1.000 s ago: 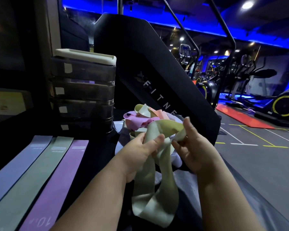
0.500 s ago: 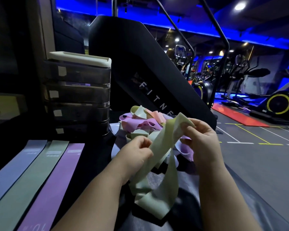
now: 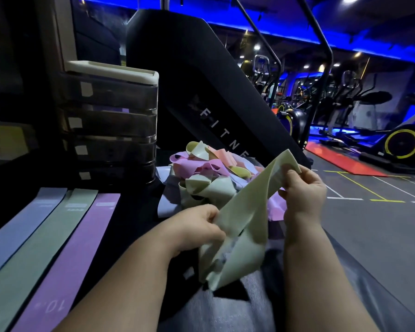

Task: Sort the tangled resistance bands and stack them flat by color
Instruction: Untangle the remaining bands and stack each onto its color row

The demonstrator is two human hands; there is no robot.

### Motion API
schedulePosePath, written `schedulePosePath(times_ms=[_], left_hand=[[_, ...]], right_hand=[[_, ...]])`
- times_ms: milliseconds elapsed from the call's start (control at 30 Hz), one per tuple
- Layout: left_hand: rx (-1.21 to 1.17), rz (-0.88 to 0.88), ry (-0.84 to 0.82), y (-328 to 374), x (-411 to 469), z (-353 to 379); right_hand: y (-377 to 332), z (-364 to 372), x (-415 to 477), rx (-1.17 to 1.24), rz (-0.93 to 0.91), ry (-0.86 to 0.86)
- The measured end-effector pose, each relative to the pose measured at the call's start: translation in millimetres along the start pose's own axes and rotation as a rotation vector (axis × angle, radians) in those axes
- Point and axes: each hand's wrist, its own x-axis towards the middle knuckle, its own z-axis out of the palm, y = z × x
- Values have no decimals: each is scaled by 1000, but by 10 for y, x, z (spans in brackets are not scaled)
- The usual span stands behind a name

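Observation:
A pale green resistance band [image 3: 244,219] stretches diagonally between my hands in front of me. My right hand [image 3: 302,190] pinches its upper end, raised to the right. My left hand [image 3: 199,226] grips its lower part, and the loose end hangs folded below. Behind the band lies a tangled pile of bands [image 3: 209,171] in pink, purple, green, yellow and blue. On the dark surface at the left, three bands lie flat side by side: a blue band [image 3: 22,231], a green band [image 3: 46,240] and a purple band [image 3: 82,248].
A stack of dark drawers with a pale lid [image 3: 108,121] stands behind the flat bands. A large black slanted fitness machine panel [image 3: 201,92] rises behind the pile. Gym floor with marked lines [image 3: 374,224] and exercise bikes [image 3: 403,142] lie to the right.
My right hand has lifted the band's upper end up and to the right, drawing the band out straighter. My left hand has slid lower along it.

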Motion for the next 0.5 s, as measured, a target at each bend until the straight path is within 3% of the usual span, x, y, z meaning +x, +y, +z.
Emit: schedulePosePath(times_ms=[200, 400, 500], left_hand=[[-107, -19, 167, -22, 22, -1], [-131, -88, -140, 65, -93, -52], [-107, -38, -167, 18, -83, -78]], right_hand=[[205, -39, 123, 3, 42, 145], [327, -117, 253, 58, 118, 356], [356, -130, 277, 64, 160, 388]])
